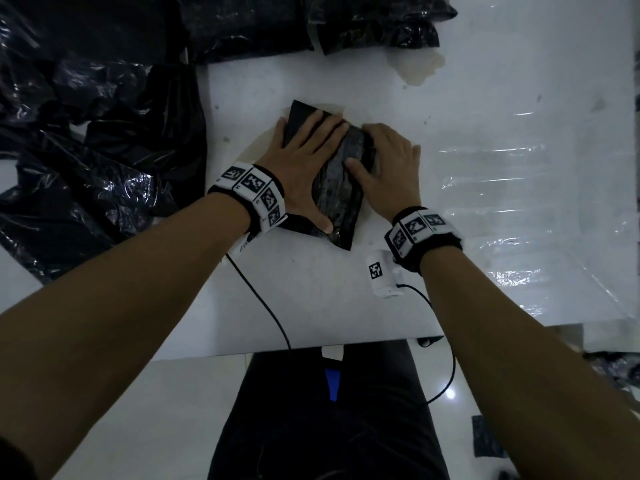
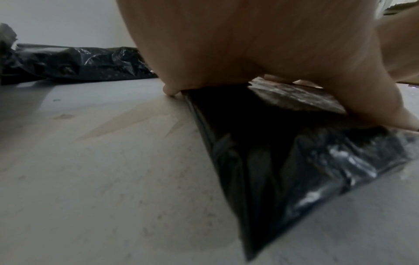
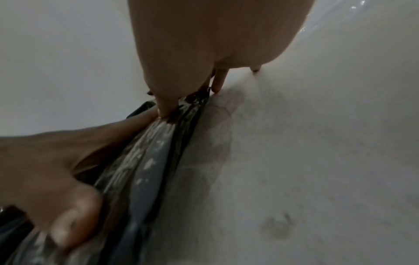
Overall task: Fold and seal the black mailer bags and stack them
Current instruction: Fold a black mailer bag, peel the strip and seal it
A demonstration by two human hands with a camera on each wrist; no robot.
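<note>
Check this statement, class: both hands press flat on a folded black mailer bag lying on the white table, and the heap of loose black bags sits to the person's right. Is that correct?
One error: the heap of loose black bags sits to the person's left, as the head view shows. The rest stands: the left hand and right hand press the folded mailer bag on the white table.

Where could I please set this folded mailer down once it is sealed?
Bare table lies right of the folded mailer, and in front of it, crossed by the cable. The loose black bags crowd the left and far edges.
</note>
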